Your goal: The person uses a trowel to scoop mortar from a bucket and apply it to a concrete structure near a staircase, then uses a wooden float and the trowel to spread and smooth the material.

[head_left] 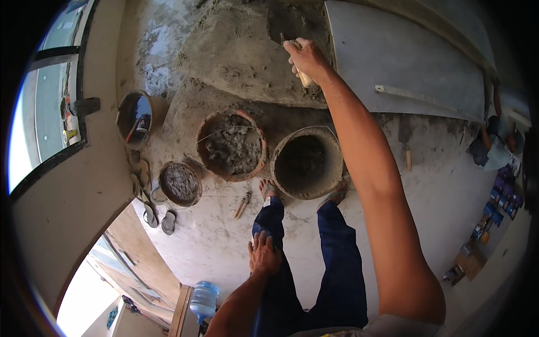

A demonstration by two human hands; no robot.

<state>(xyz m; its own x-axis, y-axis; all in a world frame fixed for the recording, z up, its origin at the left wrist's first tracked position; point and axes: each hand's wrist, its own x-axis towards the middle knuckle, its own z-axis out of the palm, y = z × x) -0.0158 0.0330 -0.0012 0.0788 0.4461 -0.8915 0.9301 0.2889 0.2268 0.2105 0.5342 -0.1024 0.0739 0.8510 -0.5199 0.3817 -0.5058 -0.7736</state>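
Observation:
My right hand [303, 56] grips the wooden handle of a trowel [306, 78], raised over a rough, mortar-covered surface [219, 45]. Next to that surface lies a large pale grey panel [398, 62]. My left hand [263, 255] rests on my left thigh, fingers apart and holding nothing. In front of my feet stand a reddish-rimmed bucket of lumpy mortar [230, 146] and a larger bucket with a dark inside [303, 160]. A smaller bucket of grey mix [179, 185] is at their left.
Farther left are a water-filled bucket [133, 123] and sandals [167, 222]. Hand tools [242, 205] lie near my left foot, another wooden-handled tool [409, 159] at right. A water jug [204, 300] is behind me. At far right, another person [494, 140] crouches near assorted boxes [497, 208].

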